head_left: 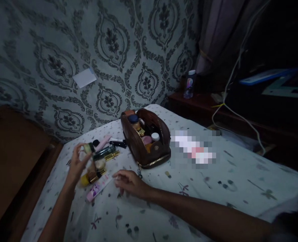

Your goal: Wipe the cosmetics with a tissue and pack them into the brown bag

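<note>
My left hand (76,164) pinches a small jar (88,148) with a dark lid above the left group of cosmetics. My right hand (131,184) is low over the sheet, its curled fingers at the upper end of a pink printed tube (97,190). Between my hands lie a yellow-capped bottle (84,180), a black-and-gold lipstick tube (97,176) and a round pale item (100,164). Beyond them are a dark green tube (104,152), a gold tube (112,155), a pink item (103,143) and a black-and-white tube (118,143).
A brown cosmetic bag (131,144) stands unzipped, holding several items, including a white-lidded jar (155,136). A blurred-out patch (194,148) lies right of it. A bottle (188,84) stands on the dark red furniture behind; a white cable (242,117) hangs at right.
</note>
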`<move>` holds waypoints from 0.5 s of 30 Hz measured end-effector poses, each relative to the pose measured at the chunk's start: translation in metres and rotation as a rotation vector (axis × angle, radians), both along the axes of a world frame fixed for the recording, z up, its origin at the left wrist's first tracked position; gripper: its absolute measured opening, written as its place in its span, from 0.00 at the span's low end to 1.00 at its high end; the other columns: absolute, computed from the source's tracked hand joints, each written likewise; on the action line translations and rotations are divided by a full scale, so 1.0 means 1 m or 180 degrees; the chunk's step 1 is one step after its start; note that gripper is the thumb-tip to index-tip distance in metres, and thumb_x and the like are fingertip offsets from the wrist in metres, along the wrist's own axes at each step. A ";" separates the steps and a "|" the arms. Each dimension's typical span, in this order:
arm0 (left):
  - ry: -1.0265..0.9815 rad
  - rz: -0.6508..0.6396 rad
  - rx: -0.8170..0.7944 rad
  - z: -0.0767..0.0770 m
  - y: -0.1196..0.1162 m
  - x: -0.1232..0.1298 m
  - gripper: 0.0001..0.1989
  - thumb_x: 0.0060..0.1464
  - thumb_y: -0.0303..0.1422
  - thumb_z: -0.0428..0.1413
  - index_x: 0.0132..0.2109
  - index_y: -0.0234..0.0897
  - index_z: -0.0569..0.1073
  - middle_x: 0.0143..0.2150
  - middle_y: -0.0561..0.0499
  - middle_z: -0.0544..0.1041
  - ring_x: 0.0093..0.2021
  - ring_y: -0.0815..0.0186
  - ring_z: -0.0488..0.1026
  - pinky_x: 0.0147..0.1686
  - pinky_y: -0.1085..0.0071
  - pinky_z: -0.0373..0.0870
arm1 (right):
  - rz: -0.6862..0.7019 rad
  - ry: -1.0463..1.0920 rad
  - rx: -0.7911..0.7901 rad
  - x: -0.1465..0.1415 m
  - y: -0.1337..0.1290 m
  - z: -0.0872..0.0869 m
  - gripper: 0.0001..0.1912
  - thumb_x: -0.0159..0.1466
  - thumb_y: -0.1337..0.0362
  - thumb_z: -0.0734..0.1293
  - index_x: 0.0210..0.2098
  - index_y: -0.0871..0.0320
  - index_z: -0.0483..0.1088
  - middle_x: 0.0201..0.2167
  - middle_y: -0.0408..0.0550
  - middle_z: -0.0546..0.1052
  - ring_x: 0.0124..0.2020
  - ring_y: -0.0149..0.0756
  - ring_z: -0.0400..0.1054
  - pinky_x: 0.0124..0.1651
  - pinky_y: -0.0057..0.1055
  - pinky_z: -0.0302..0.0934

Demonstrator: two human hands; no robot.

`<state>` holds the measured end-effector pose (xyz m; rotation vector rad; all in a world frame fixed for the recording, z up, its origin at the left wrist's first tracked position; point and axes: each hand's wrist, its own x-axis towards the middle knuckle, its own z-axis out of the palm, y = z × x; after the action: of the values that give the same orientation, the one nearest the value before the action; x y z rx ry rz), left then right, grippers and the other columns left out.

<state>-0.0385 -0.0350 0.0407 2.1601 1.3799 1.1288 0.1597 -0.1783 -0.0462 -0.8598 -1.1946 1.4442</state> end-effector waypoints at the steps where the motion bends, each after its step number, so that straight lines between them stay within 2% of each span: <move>1: 0.0089 -0.0346 0.0049 -0.006 -0.024 0.007 0.23 0.52 0.45 0.57 0.52 0.41 0.67 0.46 0.50 0.75 0.46 0.58 0.74 0.45 0.64 0.72 | 0.0032 0.0214 -0.0147 0.000 0.001 0.001 0.31 0.56 0.43 0.69 0.50 0.59 0.69 0.35 0.45 0.72 0.26 0.28 0.70 0.21 0.21 0.57; 2: 0.0185 -0.0618 0.0045 -0.014 -0.048 0.014 0.21 0.54 0.43 0.57 0.52 0.40 0.67 0.48 0.48 0.75 0.49 0.57 0.73 0.49 0.62 0.71 | 0.0054 0.0397 -0.0242 -0.001 0.002 0.001 0.37 0.55 0.41 0.70 0.56 0.57 0.66 0.39 0.48 0.73 0.28 0.30 0.72 0.21 0.22 0.59; 4: 0.0487 -0.1018 -0.0100 -0.032 -0.090 0.026 0.18 0.58 0.38 0.55 0.55 0.41 0.66 0.51 0.46 0.75 0.51 0.57 0.74 0.51 0.61 0.71 | 0.0053 0.0646 -0.0325 -0.001 0.003 0.001 0.40 0.54 0.38 0.69 0.57 0.56 0.66 0.40 0.49 0.74 0.30 0.31 0.72 0.24 0.23 0.62; 6: 0.0779 -0.1093 -0.0068 -0.049 -0.119 0.033 0.22 0.58 0.36 0.55 0.59 0.42 0.64 0.54 0.44 0.75 0.53 0.56 0.74 0.51 0.59 0.72 | 0.0016 0.0682 -0.0361 -0.001 0.004 -0.001 0.37 0.54 0.37 0.69 0.52 0.58 0.70 0.36 0.47 0.75 0.28 0.29 0.70 0.25 0.23 0.63; 7: 0.0827 -0.1007 -0.0045 -0.055 -0.128 0.034 0.24 0.58 0.36 0.56 0.60 0.42 0.63 0.55 0.43 0.74 0.54 0.55 0.74 0.52 0.58 0.71 | -0.0012 0.0623 -0.0370 -0.001 0.004 -0.003 0.36 0.54 0.38 0.69 0.50 0.59 0.72 0.35 0.46 0.75 0.28 0.29 0.69 0.26 0.24 0.64; 9: 0.0888 -0.0897 -0.0157 -0.063 -0.136 0.031 0.26 0.57 0.37 0.58 0.61 0.43 0.62 0.57 0.43 0.74 0.55 0.54 0.74 0.51 0.57 0.72 | -0.0059 0.0425 -0.0314 -0.001 0.004 -0.005 0.33 0.54 0.42 0.71 0.49 0.59 0.72 0.40 0.49 0.76 0.34 0.32 0.70 0.30 0.25 0.65; 11: 0.0905 -0.0869 -0.0370 -0.062 -0.138 0.023 0.27 0.56 0.39 0.60 0.60 0.44 0.62 0.56 0.44 0.75 0.54 0.54 0.75 0.50 0.58 0.73 | -0.0073 0.0136 -0.0157 -0.001 0.004 -0.007 0.32 0.54 0.46 0.72 0.51 0.59 0.71 0.45 0.51 0.76 0.41 0.37 0.71 0.37 0.29 0.67; 13: 0.0856 -0.0902 -0.0481 -0.056 -0.138 0.015 0.23 0.57 0.40 0.59 0.57 0.44 0.63 0.53 0.46 0.77 0.51 0.56 0.76 0.48 0.61 0.73 | -0.0146 -0.0272 0.0031 -0.002 0.003 -0.007 0.32 0.53 0.50 0.73 0.53 0.59 0.69 0.43 0.50 0.76 0.42 0.38 0.71 0.42 0.32 0.67; 15: 0.0689 -0.0886 -0.0372 -0.051 -0.141 0.010 0.15 0.61 0.40 0.55 0.53 0.44 0.66 0.49 0.48 0.78 0.49 0.58 0.76 0.46 0.64 0.72 | -0.0319 -0.0794 0.0265 -0.002 0.001 -0.007 0.33 0.52 0.53 0.73 0.54 0.59 0.68 0.40 0.49 0.77 0.40 0.39 0.71 0.44 0.34 0.66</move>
<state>-0.0284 -0.1755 -0.0100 2.3510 1.1470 0.7131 0.1573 -0.1768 -0.0529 -1.0493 -1.3666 1.2234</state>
